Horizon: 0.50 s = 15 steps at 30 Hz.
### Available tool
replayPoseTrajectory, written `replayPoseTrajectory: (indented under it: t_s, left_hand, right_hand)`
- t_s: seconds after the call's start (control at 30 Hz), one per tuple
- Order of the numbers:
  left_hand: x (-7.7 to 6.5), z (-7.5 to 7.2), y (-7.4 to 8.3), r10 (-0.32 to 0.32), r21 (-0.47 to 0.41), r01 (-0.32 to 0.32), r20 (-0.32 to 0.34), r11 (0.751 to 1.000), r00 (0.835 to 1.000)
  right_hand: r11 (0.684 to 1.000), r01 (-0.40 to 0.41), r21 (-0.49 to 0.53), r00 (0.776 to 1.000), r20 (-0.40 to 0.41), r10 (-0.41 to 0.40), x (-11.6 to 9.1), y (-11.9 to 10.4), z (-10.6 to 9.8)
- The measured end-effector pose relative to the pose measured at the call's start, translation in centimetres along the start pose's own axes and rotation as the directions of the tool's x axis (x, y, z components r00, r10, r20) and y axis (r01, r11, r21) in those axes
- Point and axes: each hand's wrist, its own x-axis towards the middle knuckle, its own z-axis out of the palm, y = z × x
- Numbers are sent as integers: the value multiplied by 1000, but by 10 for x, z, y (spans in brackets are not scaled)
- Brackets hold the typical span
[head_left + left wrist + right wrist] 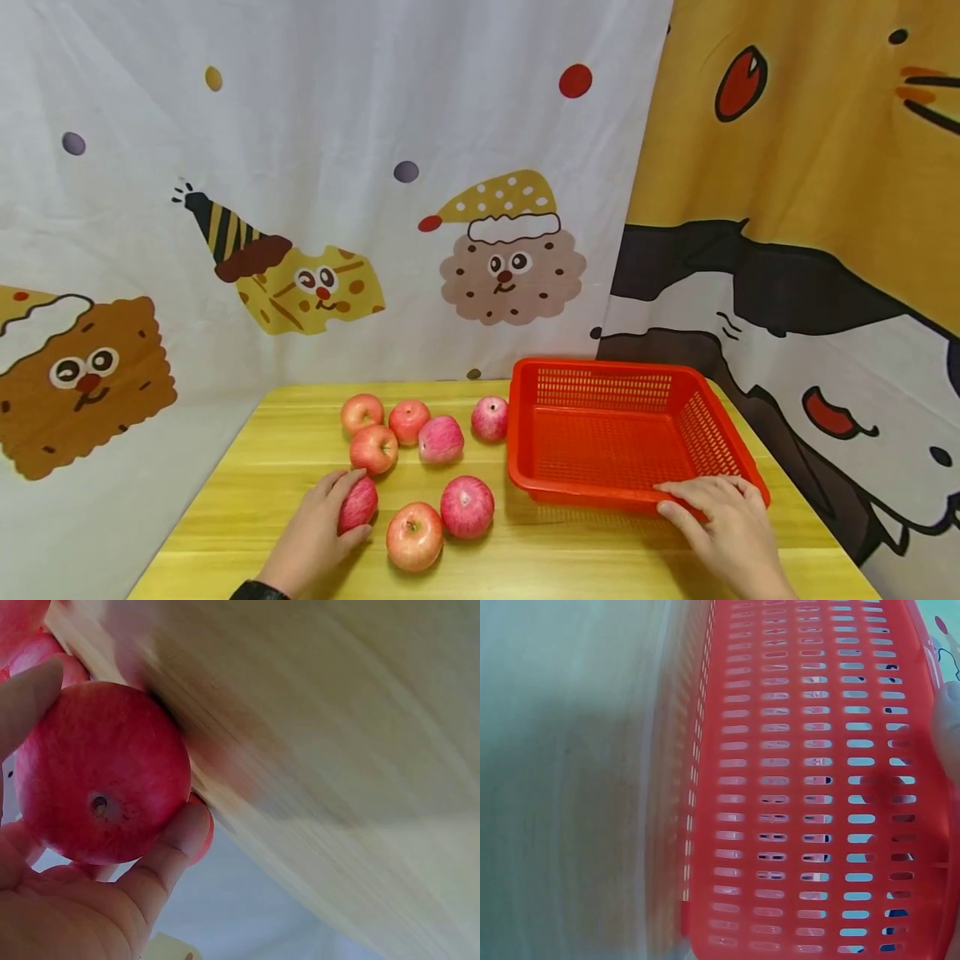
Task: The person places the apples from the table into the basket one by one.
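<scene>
My left hand (318,521) has its fingers and thumb around a red apple (360,504) at the table's left front. In the left wrist view the same apple (105,776) shows its small brown hollow, with thumb and fingers on its sides. With my right hand (723,525) I grip the near rim of a red plastic basket (585,493), thumb outside and fingers over the edge. The right wrist view shows the basket's slotted wall (795,780) and only part of that hand, at the right border. No fruit shows inside the basket.
Just right of my left hand lie a yellow-red apple (415,537) and a pink-red apple (467,507). Several more apples, among them a striped one (441,439), sit farther back. One apple (490,418) is beside the basket's left wall. A printed curtain (337,167) hangs behind the wooden table (247,483).
</scene>
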Motion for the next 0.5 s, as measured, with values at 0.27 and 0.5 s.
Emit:
replayPoseTrajectory:
  t_s: [0.27,0.5]
  left_hand:
    - [4,-13,4,-37,-92,34,-35,995,999]
    - [25,-35,34,132,-139,-161,-198,977,971]
  right_hand:
    - [1000,3,10,999,-33,-3,-2,1,6]
    - [1000,-6,5,998,-60,6,-3,2,6]
